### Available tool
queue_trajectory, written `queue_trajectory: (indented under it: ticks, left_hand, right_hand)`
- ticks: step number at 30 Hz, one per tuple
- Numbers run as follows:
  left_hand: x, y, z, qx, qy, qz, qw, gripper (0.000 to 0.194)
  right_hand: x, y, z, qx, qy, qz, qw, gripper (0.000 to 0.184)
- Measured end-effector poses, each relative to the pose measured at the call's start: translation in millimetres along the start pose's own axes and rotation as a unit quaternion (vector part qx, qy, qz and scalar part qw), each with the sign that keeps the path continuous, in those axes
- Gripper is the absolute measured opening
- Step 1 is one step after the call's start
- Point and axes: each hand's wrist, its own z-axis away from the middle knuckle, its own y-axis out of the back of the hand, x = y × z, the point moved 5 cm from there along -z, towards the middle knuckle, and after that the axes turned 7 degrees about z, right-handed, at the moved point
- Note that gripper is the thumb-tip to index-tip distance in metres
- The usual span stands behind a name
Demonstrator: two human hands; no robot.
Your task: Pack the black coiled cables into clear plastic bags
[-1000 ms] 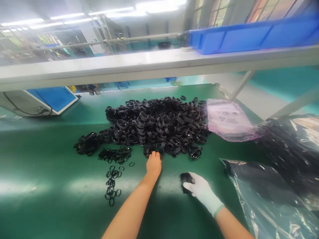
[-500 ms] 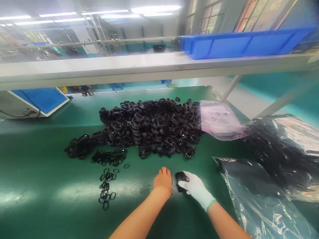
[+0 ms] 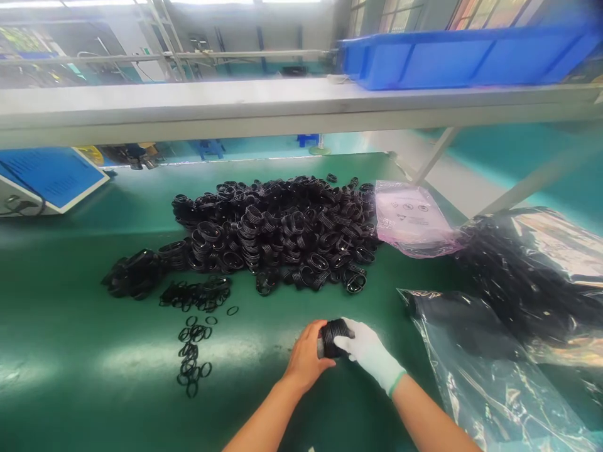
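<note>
The stack of black rings (image 3: 335,338) sits mid-table, squeezed at one end by the left hand (image 3: 304,359) and pinched at the other by the gloved right hand (image 3: 370,353). It looks light, smooth and a bit bendy, best held at both ends. From it, a clear bag (image 3: 499,402) at 3 o'clock holds black stuff; the blue bin (image 3: 443,61) at 1 o'clock hides its insides.

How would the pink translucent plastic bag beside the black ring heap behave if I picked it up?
The pink translucent plastic bag would probably sag, since its edge looks thin and crumpled. It looks light for its size, lying nearly flat. Its glossy film may be slippery.
</note>
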Motion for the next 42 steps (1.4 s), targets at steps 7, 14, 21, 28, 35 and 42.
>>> queue_trajectory:
  ticks: [7,14,21,28,35,42]
  left_hand:
    - [22.2,31.0,-10.7,-0.018,-0.082,-0.134,0.987,0.058]
    - [75.9,94.5,-75.5,0.071,-0.230,-0.475,0.847,0.018]
    - [42.8,92.8,-12.7,0.111,-0.198,-0.354,0.907,0.017]
    - [-4.8,24.2,17.1,0.062,0.156,0.119,0.979,0.014]
    - [-9.3,6.1,14.3,0.059,0.161,0.222,0.960,0.024]
    - [-13.3,9.5,10.3,0.076,0.162,0.221,0.959,0.020]
  right_hand:
    - [-17.0,-3.4,5.6,0.074,0.002,0.125,0.989,0.034]
    - [-17.3,-2.8,10.9,0.052,-0.024,0.102,0.993,0.032]
    - [-19.3,-1.9,12.3,0.052,-0.018,0.094,0.994,0.028]
    - [-20.5,1.5,14.5,0.064,0.009,0.105,0.992,0.030]
    - [-16.5,-1.1,12.1,0.080,0.040,0.098,0.991,0.027]
    - [-18.1,-1.6,14.0,0.078,0.051,0.110,0.990,0.026]
